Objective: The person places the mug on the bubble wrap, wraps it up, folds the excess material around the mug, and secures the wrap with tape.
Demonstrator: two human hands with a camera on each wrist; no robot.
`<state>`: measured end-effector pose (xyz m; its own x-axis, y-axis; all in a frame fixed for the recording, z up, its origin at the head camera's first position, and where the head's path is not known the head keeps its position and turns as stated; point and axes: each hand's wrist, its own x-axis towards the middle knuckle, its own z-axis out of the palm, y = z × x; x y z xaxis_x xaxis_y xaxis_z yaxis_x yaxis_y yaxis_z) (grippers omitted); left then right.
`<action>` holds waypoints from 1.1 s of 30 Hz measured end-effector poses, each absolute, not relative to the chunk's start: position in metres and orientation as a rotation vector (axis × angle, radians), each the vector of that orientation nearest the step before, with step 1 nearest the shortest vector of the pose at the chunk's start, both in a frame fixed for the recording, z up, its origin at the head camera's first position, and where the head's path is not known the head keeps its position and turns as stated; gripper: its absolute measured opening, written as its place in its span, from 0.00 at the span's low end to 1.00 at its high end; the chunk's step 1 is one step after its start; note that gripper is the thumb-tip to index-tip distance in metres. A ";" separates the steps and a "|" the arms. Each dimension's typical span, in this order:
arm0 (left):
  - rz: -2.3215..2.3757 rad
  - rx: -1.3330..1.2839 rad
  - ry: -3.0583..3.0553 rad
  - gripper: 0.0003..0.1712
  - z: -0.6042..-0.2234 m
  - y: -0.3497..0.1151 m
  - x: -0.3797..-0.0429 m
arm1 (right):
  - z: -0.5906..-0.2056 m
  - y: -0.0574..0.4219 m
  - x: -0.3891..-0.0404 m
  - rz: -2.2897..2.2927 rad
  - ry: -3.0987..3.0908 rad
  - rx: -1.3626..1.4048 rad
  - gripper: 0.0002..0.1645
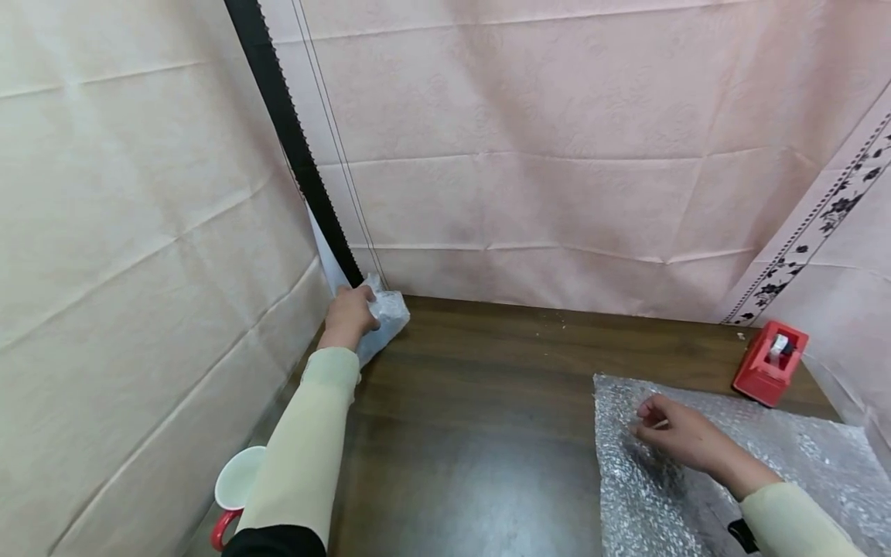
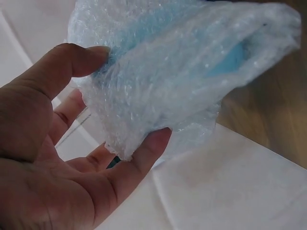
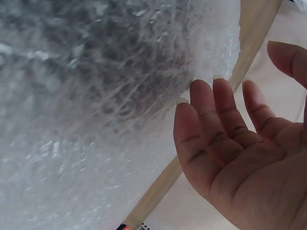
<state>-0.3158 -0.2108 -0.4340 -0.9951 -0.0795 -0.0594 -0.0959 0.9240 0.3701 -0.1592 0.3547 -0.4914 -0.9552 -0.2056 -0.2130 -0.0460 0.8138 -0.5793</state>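
Note:
At the far left corner of the table, my left hand (image 1: 346,317) grips a bubble-wrapped bundle (image 1: 390,316). Light blue shows through the clear wrap of the bundle (image 2: 182,62) in the left wrist view, with the thumb on one side and fingers on the other. What the wrapped thing is stays hidden. Over a flat sheet of bubble wrap (image 1: 724,510) on the right is my right hand (image 1: 685,437), its fingers loosely bent with nothing between them. The right wrist view has these fingertips close to the sheet (image 3: 96,96).
A red tape dispenser (image 1: 769,363) stands at the right back, by the sheet's far edge. A white mug (image 1: 238,476) with a red handle is at the left front, partly behind the left sleeve. Hanging cloth (image 1: 557,193) encloses the brown table (image 1: 480,402) at back and sides.

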 end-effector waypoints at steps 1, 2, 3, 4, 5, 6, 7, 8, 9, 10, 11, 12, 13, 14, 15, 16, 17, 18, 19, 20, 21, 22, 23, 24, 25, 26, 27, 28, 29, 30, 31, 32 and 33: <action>0.597 -0.134 3.035 0.33 -0.434 -0.214 -0.317 | -0.492 0.356 -0.159 -0.861 2.726 -0.177 0.20; 0.607 -0.132 3.027 0.33 -0.435 -0.217 -0.320 | -0.492 0.357 -0.158 -0.856 2.724 -0.166 0.20; 0.619 -0.126 3.019 0.34 -0.437 -0.222 -0.324 | -0.492 0.358 -0.157 -0.853 2.721 -0.156 0.20; 0.627 -0.124 3.012 0.34 -0.440 -0.227 -0.329 | -0.491 0.359 -0.157 -0.855 2.718 -0.150 0.20; 0.628 -0.124 3.008 0.35 -0.444 -0.233 -0.336 | -0.491 0.360 -0.156 -0.857 2.714 -0.139 0.20; 0.628 -0.134 3.019 0.35 -0.454 -0.242 -0.346 | -0.490 0.361 -0.155 -0.850 2.709 -0.126 0.21; 0.632 -0.136 3.019 0.36 -0.461 -0.249 -0.355 | -0.489 0.362 -0.154 -0.845 2.704 -0.114 0.22; 0.624 -0.143 3.036 0.36 -0.471 -0.257 -0.366 | -0.488 0.364 -0.153 -0.840 2.701 -0.110 0.22; 0.615 -0.154 3.059 0.36 -0.480 -0.263 -0.374 | -0.487 0.366 -0.152 -0.837 2.697 -0.098 0.23; 0.609 -0.158 3.083 0.35 -0.489 -0.269 -0.381 | -0.486 0.368 -0.151 -0.831 2.692 -0.085 0.24; 0.608 -0.161 3.086 0.36 -0.492 -0.273 -0.385 | -0.485 0.371 -0.150 -0.823 2.692 -0.075 0.25; 0.621 -0.164 3.089 0.35 -0.493 -0.273 -0.385 | -0.484 0.374 -0.149 -0.811 2.697 -0.075 0.25; 0.632 -0.158 3.077 0.36 -0.487 -0.271 -0.379 | -0.484 0.379 -0.148 -0.804 2.708 -0.085 0.26; 0.646 -0.160 3.078 0.35 -0.483 -0.269 -0.375 | -0.484 0.385 -0.147 -0.773 2.735 -0.108 0.26; 0.656 -0.157 3.063 0.35 -0.473 -0.263 -0.367 | -0.485 0.392 -0.145 -0.728 2.762 -0.128 0.28; 0.662 -0.149 3.046 0.36 -0.465 -0.259 -0.359 | -0.486 0.400 -0.142 -0.672 2.796 -0.161 0.30; 0.666 -0.149 3.028 0.36 -0.454 -0.253 -0.351 | -0.487 0.409 -0.139 -0.593 2.839 -0.194 0.33; 0.671 -0.145 3.030 0.35 -0.449 -0.249 -0.346 | -0.488 0.420 -0.136 -0.500 2.881 -0.224 0.38; 0.665 -0.142 3.031 0.35 -0.445 -0.247 -0.341 | -0.492 0.430 -0.133 -0.411 2.909 -0.239 0.45; 0.666 -0.143 3.029 0.35 -0.442 -0.244 -0.338 | -0.495 0.441 -0.129 -0.325 2.924 -0.254 0.51; 0.658 -0.138 3.032 0.34 -0.440 -0.243 -0.336 | -0.499 0.450 -0.125 -0.264 2.918 -0.245 0.58; 0.657 -0.135 3.032 0.33 -0.438 -0.242 -0.335 | -0.503 0.460 -0.122 -0.216 2.905 -0.234 0.64; 0.658 -0.132 3.036 0.33 -0.438 -0.242 -0.334 | -0.506 0.468 -0.118 -0.189 2.880 -0.221 0.69; 0.660 -0.118 3.051 0.32 -0.442 -0.246 -0.340 | -0.510 0.475 -0.116 -0.185 2.851 -0.215 0.72; 0.659 -0.116 3.052 0.32 -0.441 -0.247 -0.340 | -0.514 0.480 -0.114 -0.200 2.812 -0.205 0.73; 0.658 -0.117 3.050 0.32 -0.441 -0.249 -0.341 | -0.517 0.485 -0.113 -0.225 2.774 -0.218 0.74; 0.654 -0.116 3.047 0.32 -0.441 -0.250 -0.342 | -0.520 0.488 -0.113 -0.270 2.736 -0.223 0.74; 0.658 -0.119 3.044 0.32 -0.441 -0.251 -0.343 | -0.523 0.492 -0.113 -0.313 2.709 -0.248 0.73; 0.662 -0.121 3.042 0.32 -0.441 -0.251 -0.343 | -0.525 0.494 -0.113 -0.359 2.685 -0.269 0.72; 0.668 -0.121 3.038 0.32 -0.442 -0.251 -0.342 | -0.526 0.496 -0.114 -0.395 2.665 -0.282 0.72; 0.676 -0.134 3.020 0.32 -0.437 -0.247 -0.336 | -0.527 0.498 -0.114 -0.428 2.650 -0.297 0.71; 0.680 -0.134 3.015 0.32 -0.438 -0.246 -0.334 | -0.527 0.499 -0.115 -0.457 2.641 -0.315 0.71; 0.685 -0.135 3.011 0.32 -0.439 -0.245 -0.332 | -0.527 0.499 -0.116 -0.476 2.639 -0.321 0.71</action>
<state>-0.3323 -0.2446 -0.4390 -0.9949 -0.0741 -0.0686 -0.0965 0.8981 0.4291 -0.1156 0.4994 -0.5274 -0.8774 -0.2961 -0.3775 -0.1456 0.9141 -0.3785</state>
